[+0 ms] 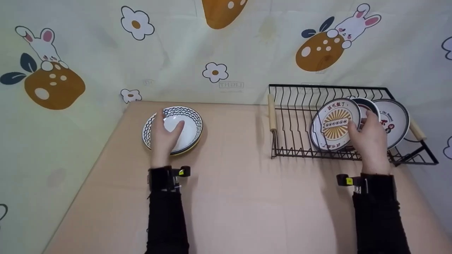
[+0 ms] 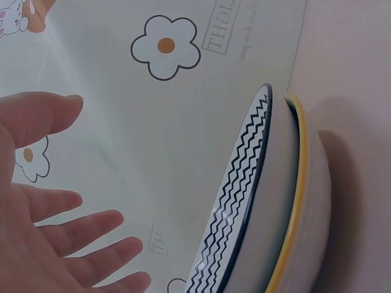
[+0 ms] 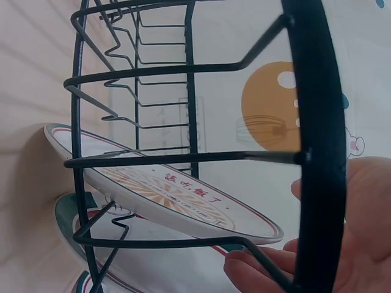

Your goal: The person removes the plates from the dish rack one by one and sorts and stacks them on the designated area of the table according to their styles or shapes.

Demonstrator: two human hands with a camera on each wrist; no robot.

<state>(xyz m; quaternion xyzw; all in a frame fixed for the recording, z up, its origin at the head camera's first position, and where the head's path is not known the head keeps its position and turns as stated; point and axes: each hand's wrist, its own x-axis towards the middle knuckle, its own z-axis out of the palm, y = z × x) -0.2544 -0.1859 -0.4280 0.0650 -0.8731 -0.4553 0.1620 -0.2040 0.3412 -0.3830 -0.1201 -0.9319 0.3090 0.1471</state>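
My left hand (image 1: pixel 163 137) is spread above two stacked bowls on the table; in the left wrist view its fingers are apart from the rims. On top is a white bowl (image 1: pixel 187 132) with black zigzags and a dark rim, over a yellow-rimmed bowl (image 2: pixel 311 201). On the right, my right hand (image 1: pixel 371 141) is at the right edge of a white plate (image 1: pixel 326 118) with a yellow sunburst, which leans in a black wire dish rack (image 1: pixel 291 153). Its thumb lies in front of that edge and its fingers behind, with a gap by the thumb in the right wrist view.
Behind the sunburst plate stands a dark-rimmed dish (image 1: pixel 369 103), partly hidden. A plate with a red print (image 1: pixel 397 113) leans at the rack's right end. The rack has wooden handles (image 1: pixel 271 113). A patterned cloth (image 1: pixel 176 53) hangs behind the table (image 1: pixel 229 183).
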